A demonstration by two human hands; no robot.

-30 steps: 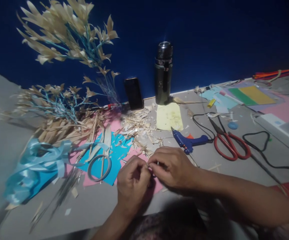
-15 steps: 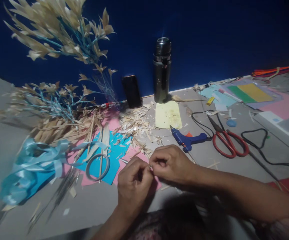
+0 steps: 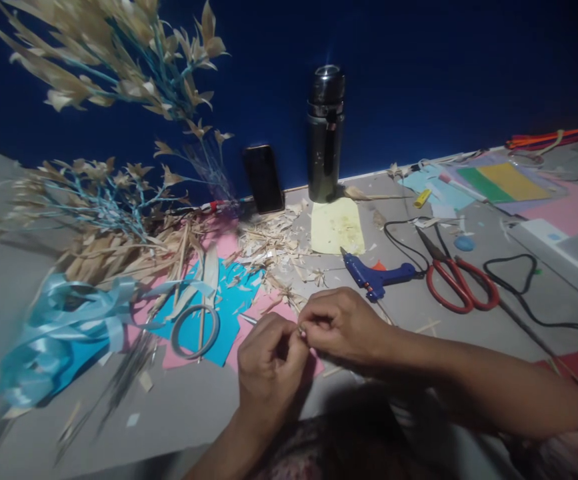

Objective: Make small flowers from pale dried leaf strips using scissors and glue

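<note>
My left hand (image 3: pixel 269 360) and my right hand (image 3: pixel 341 323) meet at the fingertips, low in the middle of the view. Both are closed in a pinch around something small and pale, too hidden to name. A thin pointed metallic piece (image 3: pixel 249 319) shows just beyond my left knuckles. Under and behind the hands lies pink paper (image 3: pixel 263 313). Past my right hand a blue glue gun (image 3: pixel 379 275) rests on the table, its nozzle toward a yellow paper (image 3: pixel 337 227). To its right lie red-handled scissors (image 3: pixel 461 287), partly opened.
At left are blue ribbon (image 3: pixel 63 333), a tape ring (image 3: pixel 195 332) on blue paper (image 3: pixel 229 343), and thin wires (image 3: pixel 129 373). Dried-leaf branches (image 3: pixel 119 200) stand behind them. A phone (image 3: pixel 263 179) and a steel flask (image 3: pixel 325 137) stand by the wall. Black cord (image 3: pixel 523 293) runs at right.
The hands stay pinched together, with the fingertips shifted very slightly and a bit more of the small pale piece showing. The camera view has moved a little; the table's things lie as before.
</note>
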